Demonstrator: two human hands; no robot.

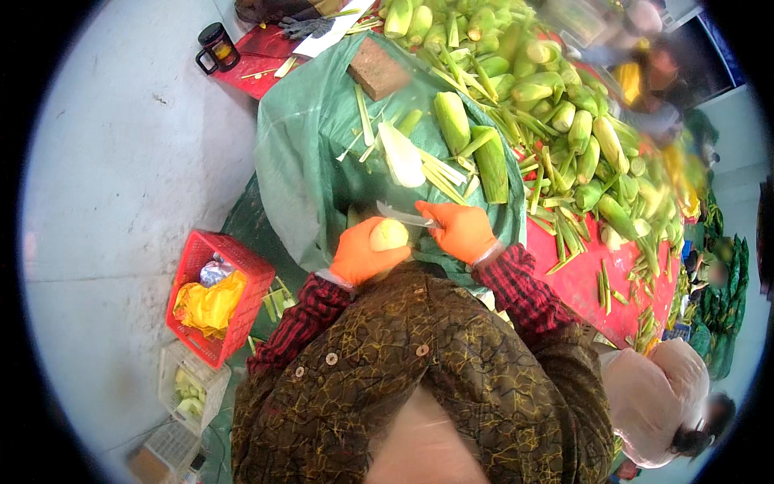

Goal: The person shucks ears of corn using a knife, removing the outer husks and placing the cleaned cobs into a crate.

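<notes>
My left hand, in an orange glove, grips a pale, stripped ear of corn with its rounded end facing up. In my right hand, also orange-gloved, is a knife; its blade points left, just above the ear. I cannot tell whether blade and ear touch. Both hands are over the near edge of a green woven plastic sheet. Beyond them on the sheet lie a pale piece of husk, two green corn ears, one upper and one lower, and cut leaf strips.
A brick weighs on the sheet. Green corn ears are heaped on the red table. A mug stands at its far left corner. Left are a red crate and a white crate. People work at right.
</notes>
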